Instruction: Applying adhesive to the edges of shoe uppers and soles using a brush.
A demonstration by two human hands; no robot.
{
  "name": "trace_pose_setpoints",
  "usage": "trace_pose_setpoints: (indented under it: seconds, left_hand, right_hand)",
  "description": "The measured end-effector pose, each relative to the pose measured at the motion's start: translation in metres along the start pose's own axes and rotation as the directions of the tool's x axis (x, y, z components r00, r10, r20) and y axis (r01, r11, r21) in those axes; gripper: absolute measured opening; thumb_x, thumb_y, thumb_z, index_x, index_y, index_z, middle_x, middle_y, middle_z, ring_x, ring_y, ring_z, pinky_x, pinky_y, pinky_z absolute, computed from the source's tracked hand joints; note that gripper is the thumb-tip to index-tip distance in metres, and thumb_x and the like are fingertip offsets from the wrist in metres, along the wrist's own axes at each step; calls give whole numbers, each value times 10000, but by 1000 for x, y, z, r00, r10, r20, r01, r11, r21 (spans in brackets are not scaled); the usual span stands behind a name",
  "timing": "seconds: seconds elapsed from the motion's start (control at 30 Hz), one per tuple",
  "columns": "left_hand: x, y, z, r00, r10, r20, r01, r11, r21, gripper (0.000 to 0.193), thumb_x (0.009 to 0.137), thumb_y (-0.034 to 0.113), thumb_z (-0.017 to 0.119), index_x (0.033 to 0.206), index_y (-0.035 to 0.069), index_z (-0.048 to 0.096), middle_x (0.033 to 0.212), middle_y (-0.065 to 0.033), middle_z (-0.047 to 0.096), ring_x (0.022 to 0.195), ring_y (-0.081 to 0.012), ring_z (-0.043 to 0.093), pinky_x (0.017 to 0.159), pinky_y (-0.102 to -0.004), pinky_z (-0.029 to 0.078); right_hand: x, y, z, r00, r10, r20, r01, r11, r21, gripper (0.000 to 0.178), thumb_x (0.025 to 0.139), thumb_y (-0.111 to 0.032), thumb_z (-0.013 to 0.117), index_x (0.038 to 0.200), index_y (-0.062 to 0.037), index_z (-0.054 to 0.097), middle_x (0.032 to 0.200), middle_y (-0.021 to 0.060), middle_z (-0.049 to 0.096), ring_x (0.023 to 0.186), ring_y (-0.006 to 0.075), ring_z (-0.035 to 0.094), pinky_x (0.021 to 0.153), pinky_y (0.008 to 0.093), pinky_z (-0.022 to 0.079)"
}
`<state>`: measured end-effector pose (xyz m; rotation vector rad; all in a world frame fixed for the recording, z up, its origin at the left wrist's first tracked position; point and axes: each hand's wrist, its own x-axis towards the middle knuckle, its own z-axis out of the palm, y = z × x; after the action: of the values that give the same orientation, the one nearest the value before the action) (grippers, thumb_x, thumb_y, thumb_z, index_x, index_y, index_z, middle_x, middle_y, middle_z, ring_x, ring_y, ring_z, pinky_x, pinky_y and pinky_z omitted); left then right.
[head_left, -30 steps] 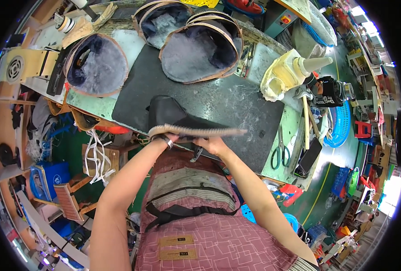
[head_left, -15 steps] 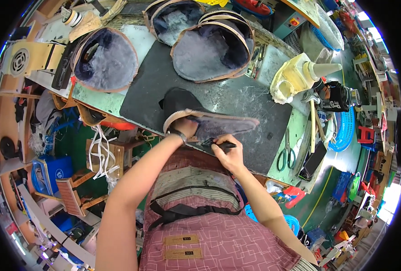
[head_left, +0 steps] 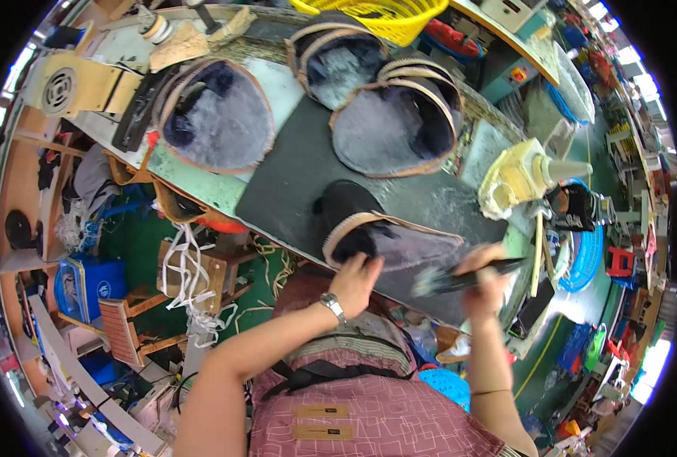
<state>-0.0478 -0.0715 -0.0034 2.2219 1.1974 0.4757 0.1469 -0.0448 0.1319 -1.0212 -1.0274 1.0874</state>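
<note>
A black boot upper (head_left: 348,199) with grey plush lining and a tan edge lies on the dark board (head_left: 277,206) in front of me. My left hand (head_left: 356,288) is at its near rim, fingers slightly apart, the fingertips touching or almost touching the lining. To the right of the upper, my right hand (head_left: 484,278) is closed round a long dark tool (head_left: 454,280). The tool has a pale end pointing left; motion smears it, so its exact kind cannot be made out. More plush-lined uppers (head_left: 390,129) stand at the far side of the board.
Another lined upper (head_left: 220,122) stands at the far left. A cream plastic container with a cone spout (head_left: 517,179) and a wooden-handled hammer (head_left: 537,255) are on the right side. A yellow basket (head_left: 399,21) sits at the back. White straps (head_left: 182,263) hang beside the bench.
My left hand has drawn back from inside the upper to its near rim. My right hand has moved right, away from the upper, with the dark tool. The view has shifted.
</note>
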Motion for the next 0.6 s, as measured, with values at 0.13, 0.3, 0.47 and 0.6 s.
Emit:
trace_pose_setpoints:
  seconds: [0.13, 0.3, 0.47, 0.6]
  left_hand:
    - [11, -7, -48, 809, 537, -239, -493, 841, 222, 456, 686, 88, 536, 1135, 71, 460, 1147, -173, 458, 1050, -317, 453, 893, -434, 359]
    - [64, -47, -91, 797, -412, -441, 401, 908, -123, 389, 715, 64, 521, 1098, 107, 471, 1004, -169, 545, 813, -318, 578, 681, -426, 462]
    - [65, -123, -207, 748, -108, -655, 285, 943, 171, 341, 680, 9, 497, 1009, 99, 494, 720, -101, 588, 653, -302, 578, 541, -436, 440]
    - [97, -211, -291, 534, 64, -843, 399, 860, 318, 155, 763, 228, 451, 802, 109, 542, 744, -126, 553, 716, -302, 555, 570, -409, 444]
  right_hand:
    - [110, -8, -19, 993, -117, -15, 64, 640, -766, 288, 755, -304, 572, 857, -44, 501, 659, 111, 546, 606, 213, 533, 590, 310, 425]
    - [202, 51, 5, 978, -57, 203, 185, -226, -956, 501, 720, -427, 601, 1034, -61, 466, 800, 196, 593, 758, 345, 576, 648, 422, 453]
    - [228, 73, 24, 982, 112, 154, 180, -281, -943, 353, 764, -293, 557, 1038, -83, 482, 900, 162, 593, 824, 356, 572, 696, 437, 450]
    - [243, 104, -8, 950, 227, 214, 281, -326, -903, 421, 808, -328, 504, 1146, -77, 485, 960, 180, 590, 796, 325, 589, 679, 427, 452]
